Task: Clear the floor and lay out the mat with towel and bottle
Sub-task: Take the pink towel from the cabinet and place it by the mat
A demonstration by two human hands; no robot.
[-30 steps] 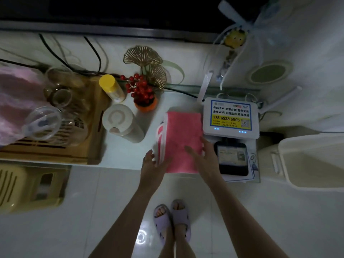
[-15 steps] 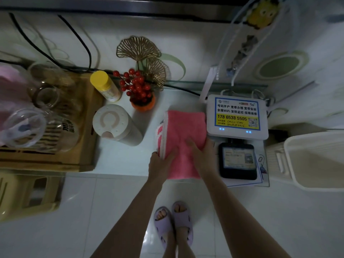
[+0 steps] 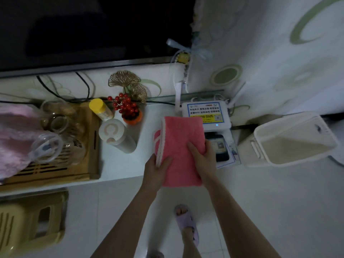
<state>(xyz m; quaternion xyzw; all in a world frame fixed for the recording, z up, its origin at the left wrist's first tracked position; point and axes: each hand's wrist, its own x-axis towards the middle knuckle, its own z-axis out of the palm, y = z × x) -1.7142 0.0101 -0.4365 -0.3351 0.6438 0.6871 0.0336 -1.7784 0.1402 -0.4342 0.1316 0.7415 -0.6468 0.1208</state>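
Both hands grip folded pink towel (image 3: 179, 146): left hand (image 3: 155, 171) clamped on its near-left edge, right hand (image 3: 202, 161) on right side. Bottle (image 3: 117, 135) stands on tabletop (image 3: 119, 164), left of hands.

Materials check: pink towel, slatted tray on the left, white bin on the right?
Pink towel: soft, fuzzy cloth, likely microfibre; matte nap, pale stitched edging. Slatted tray: looks like bamboo or wood; tan, slotted top. White bin: probably moulded plastic; smooth, uniform, slight sheen.
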